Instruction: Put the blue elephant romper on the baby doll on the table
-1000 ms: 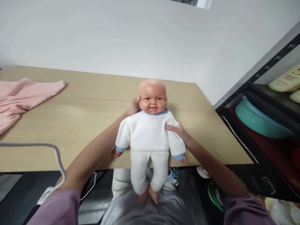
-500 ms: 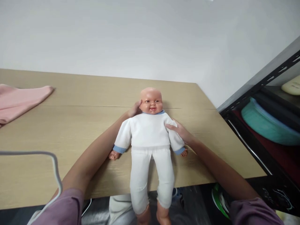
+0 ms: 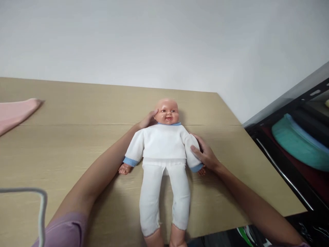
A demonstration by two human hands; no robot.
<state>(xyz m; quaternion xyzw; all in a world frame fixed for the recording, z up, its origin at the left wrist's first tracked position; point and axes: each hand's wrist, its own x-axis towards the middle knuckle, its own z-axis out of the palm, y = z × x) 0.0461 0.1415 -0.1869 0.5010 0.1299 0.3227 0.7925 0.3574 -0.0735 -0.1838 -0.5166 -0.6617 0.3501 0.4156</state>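
Note:
A bald baby doll [image 3: 164, 142] in a white top with blue collar and cuffs and white trousers lies face up on the wooden table, feet toward me. My left hand [image 3: 148, 120] cups the side of its head, thumb at the temple and fingers hidden behind the head and neck. Around the doll's sleeve on the right, my right hand [image 3: 207, 156] is closed, with the thumb on top and the fingers behind the arm.
Pink cloth [image 3: 15, 115] lies at the table's left. A grey-white cable [image 3: 43, 212] crosses the lower left. At right, beyond the table edge [image 3: 272, 164], a black rack [image 3: 288, 185] holds a teal basin [image 3: 299, 144]. A wall rises behind the table.
My right hand has slid from the doll's upper arm and chest side down toward its forearm. My left hand stays at the head. The view has shifted slightly.

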